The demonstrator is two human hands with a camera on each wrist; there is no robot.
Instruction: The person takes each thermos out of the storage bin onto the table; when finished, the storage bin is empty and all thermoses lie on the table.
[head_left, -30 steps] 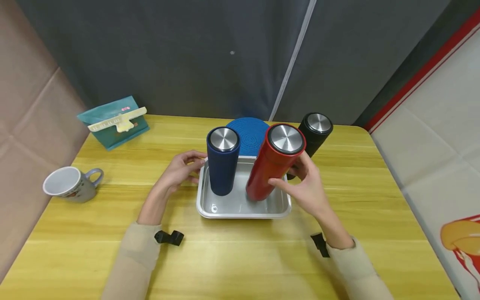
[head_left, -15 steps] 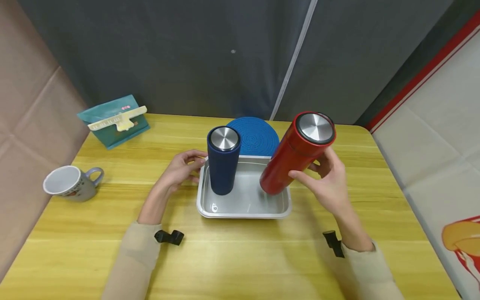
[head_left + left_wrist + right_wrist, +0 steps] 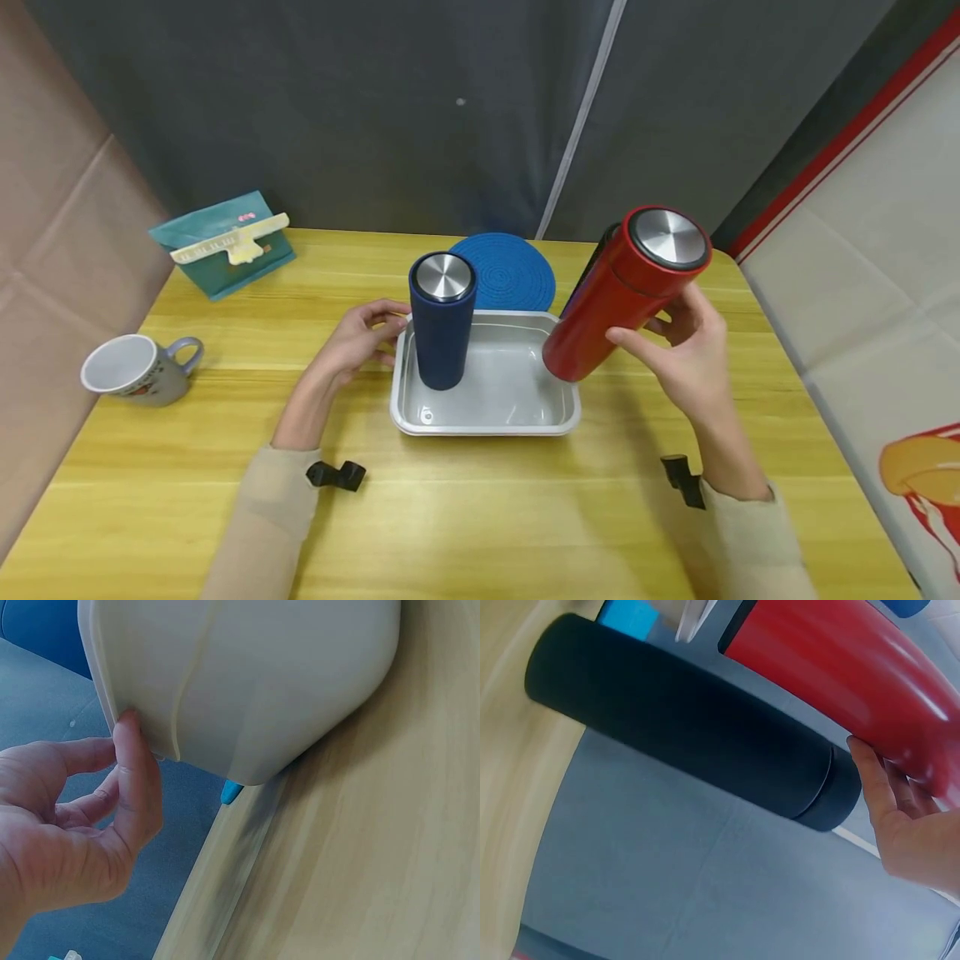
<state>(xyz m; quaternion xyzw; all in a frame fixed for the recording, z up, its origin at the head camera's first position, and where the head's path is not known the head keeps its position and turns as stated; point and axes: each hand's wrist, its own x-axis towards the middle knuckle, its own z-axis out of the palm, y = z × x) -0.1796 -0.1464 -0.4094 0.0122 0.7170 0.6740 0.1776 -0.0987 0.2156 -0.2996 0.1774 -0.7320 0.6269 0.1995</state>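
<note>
My right hand [image 3: 686, 358] grips a red thermos flask [image 3: 618, 292] with a steel-topped lid. The flask leans to the right, its base overlapping the right rim of a silver metal tray [image 3: 495, 432] in the head view. Inside the tray's left half a dark blue thermos flask [image 3: 444, 342] stands upright. My left hand [image 3: 365, 337] pinches the tray's left rim; the left wrist view shows the fingertips [image 3: 127, 724] at that rim. A black thermos flask [image 3: 682, 724] stands behind the red one, mostly hidden from the head camera.
A round blue mat [image 3: 510, 271] lies behind the tray. Far left are a grey mug [image 3: 142, 371] and a teal pouch [image 3: 225, 242] with a cream clip. A dark curtain [image 3: 337, 117] borders the wooden table [image 3: 480, 517] at the back.
My right hand has lifted the red flask from the tray's right half, carrying it up and rightward with more tilt. My left hand, the tray and the blue flask stay put.
</note>
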